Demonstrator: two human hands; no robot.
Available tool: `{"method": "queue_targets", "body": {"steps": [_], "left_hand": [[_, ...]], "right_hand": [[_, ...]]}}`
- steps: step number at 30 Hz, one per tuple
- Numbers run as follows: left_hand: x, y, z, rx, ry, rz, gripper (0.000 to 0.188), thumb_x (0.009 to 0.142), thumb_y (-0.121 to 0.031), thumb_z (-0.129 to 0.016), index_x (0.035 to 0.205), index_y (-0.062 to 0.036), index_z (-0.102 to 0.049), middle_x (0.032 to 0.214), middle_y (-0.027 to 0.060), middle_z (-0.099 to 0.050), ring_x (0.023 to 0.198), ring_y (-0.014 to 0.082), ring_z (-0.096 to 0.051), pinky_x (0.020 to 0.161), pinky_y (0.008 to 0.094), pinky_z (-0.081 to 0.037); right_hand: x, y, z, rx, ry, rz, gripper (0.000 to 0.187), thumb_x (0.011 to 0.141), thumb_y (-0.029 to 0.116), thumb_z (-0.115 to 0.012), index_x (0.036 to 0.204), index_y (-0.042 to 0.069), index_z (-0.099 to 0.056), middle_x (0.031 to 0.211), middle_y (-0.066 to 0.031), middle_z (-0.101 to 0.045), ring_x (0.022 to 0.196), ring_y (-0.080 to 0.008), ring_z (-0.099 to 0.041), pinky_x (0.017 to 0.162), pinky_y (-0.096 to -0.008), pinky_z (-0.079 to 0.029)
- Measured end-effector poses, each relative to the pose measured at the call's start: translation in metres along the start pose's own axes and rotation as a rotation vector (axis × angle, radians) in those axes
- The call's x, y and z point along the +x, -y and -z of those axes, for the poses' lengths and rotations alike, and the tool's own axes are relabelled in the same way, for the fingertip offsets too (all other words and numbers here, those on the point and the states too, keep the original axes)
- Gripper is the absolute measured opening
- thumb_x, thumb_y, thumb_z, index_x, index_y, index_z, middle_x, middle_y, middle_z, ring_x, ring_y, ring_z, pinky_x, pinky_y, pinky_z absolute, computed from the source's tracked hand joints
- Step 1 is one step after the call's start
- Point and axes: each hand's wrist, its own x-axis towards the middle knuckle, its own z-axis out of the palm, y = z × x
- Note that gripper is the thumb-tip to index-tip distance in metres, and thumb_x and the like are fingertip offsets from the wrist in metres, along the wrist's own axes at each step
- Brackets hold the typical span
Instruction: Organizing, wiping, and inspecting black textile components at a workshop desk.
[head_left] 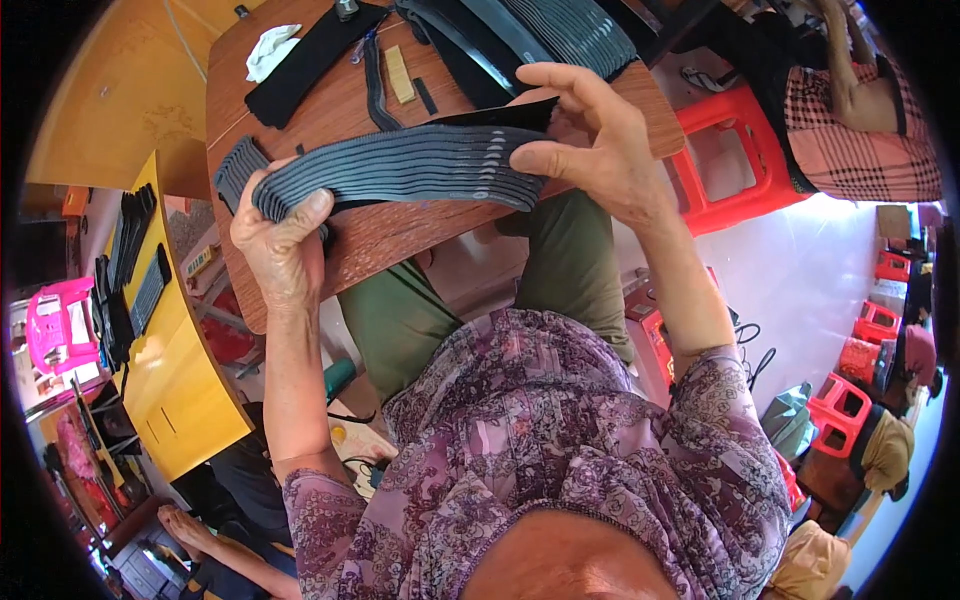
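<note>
A fanned stack of dark grey-blue fabric strips (400, 165) is held up over the near part of the wooden table, curving slightly from left to right. My left hand (278, 245) is closed round its left end, with the thumb pressed on the near side. At the right end, my right hand (610, 150) grips the stack with its thumb on the front. The index finger reaches out above the strips, and the other fingers are partly hidden behind. Pale marks run in a row near that end. A black piece of cloth (530, 115) shows behind the upper edge.
On the brown table (330, 35) lie a black fabric piece (310, 70), a white cloth (272, 52), a yellowish block (400, 75) and more dark strips (560, 35). A yellow table (185, 400) stands left. To the right are a red stool (735, 150) and a seated co-worker in checked cloth (850, 130).
</note>
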Motion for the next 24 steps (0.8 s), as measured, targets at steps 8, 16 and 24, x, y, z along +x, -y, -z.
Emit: {"method": "queue_targets", "body": {"steps": [8, 16, 24], "left_hand": [[-0.008, 0.030, -0.004, -0.018, -0.068, -0.015, 0.036, 0.064, 0.011, -0.069, 0.095, 0.0008, -0.054, 0.091, 0.0074, -0.061, 0.081, 0.0136, -0.058, 0.079, 0.0266, -0.048], [-0.017, 0.006, -0.022, 0.277, 0.086, 0.134, 0.053, 0.060, 0.013, -0.067, 0.108, -0.0020, -0.048, 0.107, 0.0111, -0.056, 0.094, 0.0155, -0.055, 0.084, 0.0267, -0.045], [-0.021, 0.028, -0.016, 0.115, 0.044, 0.083, 0.045, 0.059, 0.016, -0.065, 0.096, -0.0045, -0.048, 0.102, 0.0092, -0.053, 0.089, 0.0165, -0.053, 0.083, 0.0291, -0.044]], "right_hand": [[-0.020, -0.026, -0.005, -0.221, -0.187, 0.172, 0.070, 0.066, -0.001, -0.072, 0.128, 0.004, -0.040, 0.111, -0.0057, -0.052, 0.101, -0.0129, -0.048, 0.090, -0.0253, -0.039], [-0.032, -0.044, -0.017, -0.180, -0.237, 0.141, 0.065, 0.063, -0.004, -0.070, 0.122, 0.009, -0.047, 0.099, -0.0081, -0.051, 0.087, -0.0177, -0.053, 0.074, -0.0275, -0.046], [-0.036, -0.040, -0.023, 0.023, -0.241, 0.228, 0.057, 0.064, -0.012, -0.063, 0.118, 0.001, -0.047, 0.101, -0.0064, -0.052, 0.091, -0.0117, -0.052, 0.080, -0.0238, -0.043]]}}
